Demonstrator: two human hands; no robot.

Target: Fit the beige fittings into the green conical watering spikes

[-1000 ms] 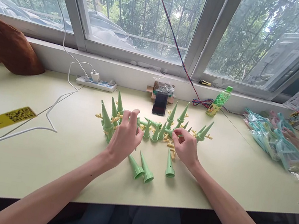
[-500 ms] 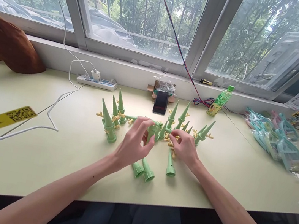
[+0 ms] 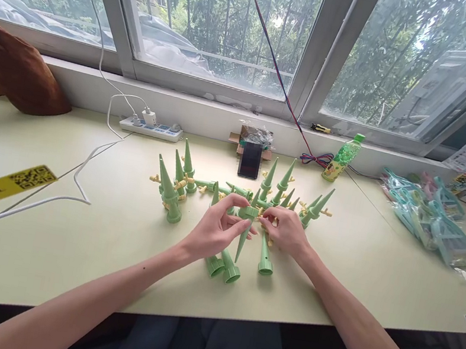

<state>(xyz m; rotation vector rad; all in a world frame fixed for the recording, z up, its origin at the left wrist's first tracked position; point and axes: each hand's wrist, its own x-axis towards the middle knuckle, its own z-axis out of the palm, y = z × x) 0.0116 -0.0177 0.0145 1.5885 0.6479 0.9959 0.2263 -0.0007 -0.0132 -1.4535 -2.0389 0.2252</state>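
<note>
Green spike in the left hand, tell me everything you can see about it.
The green spike is light green and looks like plastic: a broad collar at one end, narrowing to a slender point. It is upside down, collar up and tip downward, leaning slightly. The left hand grips it around the collar, above the table. The right hand is close beside the collar; whether it touches is unclear.

Left of the phone point(image 3: 250, 159), we see passable bare tabletop point(image 3: 213, 162). Nearer us than it, lying green tubes point(image 3: 205, 185) cross the approach. Nearer-left, upright spikes point(image 3: 167, 180) bar us; nearer-right, more cones point(image 3: 287, 175). Farther right, a bottle point(image 3: 343, 159) obstructs.
</note>
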